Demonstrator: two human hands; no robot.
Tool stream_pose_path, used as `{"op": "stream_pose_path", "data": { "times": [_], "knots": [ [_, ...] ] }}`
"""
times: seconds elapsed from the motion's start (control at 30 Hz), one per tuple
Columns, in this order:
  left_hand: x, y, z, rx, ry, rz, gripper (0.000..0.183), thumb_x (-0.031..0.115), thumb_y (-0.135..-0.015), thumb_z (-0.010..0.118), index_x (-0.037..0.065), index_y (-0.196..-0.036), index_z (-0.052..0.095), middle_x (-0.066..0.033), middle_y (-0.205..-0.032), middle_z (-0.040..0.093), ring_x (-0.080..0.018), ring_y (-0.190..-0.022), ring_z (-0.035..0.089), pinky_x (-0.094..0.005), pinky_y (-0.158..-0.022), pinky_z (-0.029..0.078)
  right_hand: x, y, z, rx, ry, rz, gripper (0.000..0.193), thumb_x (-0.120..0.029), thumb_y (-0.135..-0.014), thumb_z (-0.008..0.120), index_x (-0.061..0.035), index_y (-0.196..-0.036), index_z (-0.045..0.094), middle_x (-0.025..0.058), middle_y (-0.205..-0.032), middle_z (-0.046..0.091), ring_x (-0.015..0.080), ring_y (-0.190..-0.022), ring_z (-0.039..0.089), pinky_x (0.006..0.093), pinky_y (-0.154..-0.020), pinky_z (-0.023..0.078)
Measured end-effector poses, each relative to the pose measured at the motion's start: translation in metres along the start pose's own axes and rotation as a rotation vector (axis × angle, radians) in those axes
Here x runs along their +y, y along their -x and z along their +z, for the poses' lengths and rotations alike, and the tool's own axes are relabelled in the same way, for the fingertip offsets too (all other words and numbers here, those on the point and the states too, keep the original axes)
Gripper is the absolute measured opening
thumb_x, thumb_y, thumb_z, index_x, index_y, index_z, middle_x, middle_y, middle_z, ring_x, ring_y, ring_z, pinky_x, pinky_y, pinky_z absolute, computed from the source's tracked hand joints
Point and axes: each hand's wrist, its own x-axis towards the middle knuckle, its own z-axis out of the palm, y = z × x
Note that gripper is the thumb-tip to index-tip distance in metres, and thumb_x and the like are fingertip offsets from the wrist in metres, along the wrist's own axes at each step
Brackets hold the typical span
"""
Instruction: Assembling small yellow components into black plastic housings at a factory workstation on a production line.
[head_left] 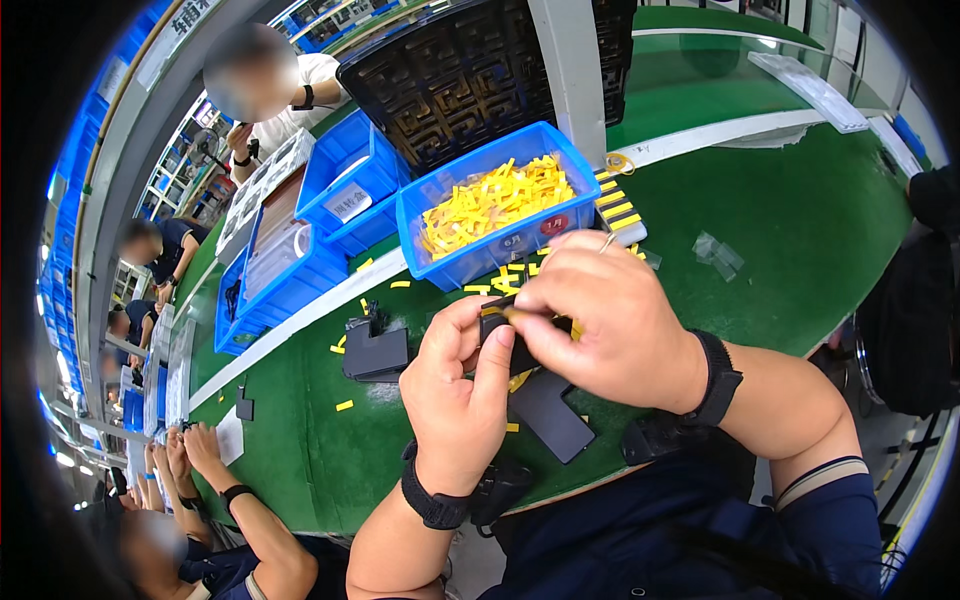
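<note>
My left hand (455, 385) is closed around a dark, flat device piece (492, 326), holding it up over the table between thumb and fingers. A thin yellow strip shows along the piece's upper edge. My right hand (615, 325) is pinched against that same edge; its fingertips hide whatever lies between them. Below the hands, a dark grey flat casing (555, 415) lies on the green table. To the left of my left hand rest more dark flat casings (378, 353), with a small black cable bundle (368, 318) behind them.
A blue bin (420, 262) full of yellow strips stands beyond my hands, with loose yellow strips (345, 406) around. More blue bins (350, 180) stand left of it. A metal post (570, 75) rises behind. Clear plastic scraps (718, 255) lie right. Co-workers' hands (200, 447) are at far left.
</note>
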Motion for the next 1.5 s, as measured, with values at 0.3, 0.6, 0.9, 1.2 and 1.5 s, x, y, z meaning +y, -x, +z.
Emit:
{"op": "stream_pose_path", "data": {
  "times": [0.3, 0.6, 0.9, 1.2, 1.5],
  "knots": [
    [-0.003, -0.005, -0.007, -0.016, 0.457, -0.147, 0.012, 0.001, -0.09, 0.047, -0.003, -0.1, 0.051, -0.0112, -0.086, 0.064, -0.0164, -0.078, 0.064, -0.0256, -0.07, 0.051, 0.011, -0.009, -0.006, 0.072, 0.0, 0.048, 0.017, -0.003, -0.072, 0.062, -0.003, -0.088, 0.064, 0.009, -0.073, 0.059, 0.0264, -0.069, 0.057, 0.0371, -0.064, 0.044],
    [-0.001, -0.004, -0.002, -0.014, 0.392, -0.099, 0.012, 0.005, -0.091, 0.048, -0.002, -0.101, 0.051, -0.0108, -0.085, 0.065, -0.0134, -0.078, 0.064, -0.0238, -0.07, 0.05, 0.009, -0.005, -0.002, 0.009, -0.174, 0.166, 0.01, -0.008, -0.076, 0.062, -0.0008, -0.081, 0.066, 0.0106, -0.075, 0.063, 0.0256, -0.072, 0.06, 0.0342, -0.066, 0.046],
    [-0.002, -0.003, -0.002, -0.024, 0.403, -0.134, 0.012, 0.005, -0.091, 0.048, -0.002, -0.101, 0.052, -0.0091, -0.081, 0.065, -0.011, -0.077, 0.062, -0.0226, -0.069, 0.049, 0.003, -0.004, -0.001, -0.047, -0.339, 0.375, 0.012, -0.01, -0.079, 0.059, 0.0005, -0.077, 0.065, 0.0127, -0.074, 0.063, 0.0247, -0.07, 0.061, 0.0333, -0.065, 0.047],
    [-0.038, -0.041, -0.072, 0.174, -0.057, -0.201, 0.016, 0.01, -0.089, 0.049, -0.002, -0.096, 0.057, -0.0024, -0.075, 0.059, -0.0079, -0.064, 0.054, -0.022, -0.061, 0.044, 0.016, 0.0, 0.0, -0.136, -0.171, 0.232, 0.016, -0.007, -0.081, 0.053, 0.0, -0.093, 0.062, 0.0145, -0.083, 0.061, 0.0315, -0.08, 0.057, 0.0393, -0.071, 0.045],
    [-0.02, -0.035, -0.062, 0.03, -0.48, 0.044, 0.032, 0.014, -0.074, 0.067, 0.001, -0.102, 0.06, -0.013, -0.092, 0.062, -0.0215, -0.081, 0.06, -0.0309, -0.072, 0.048, 0.003, 0.002, 0.005, -0.255, -0.315, 0.407, 0.048, -0.003, -0.08, 0.054, -0.0072, -0.128, 0.046, 0.0076, -0.07, 0.056, 0.0189, -0.063, 0.054, 0.0287, -0.063, 0.045]
  ]
}}
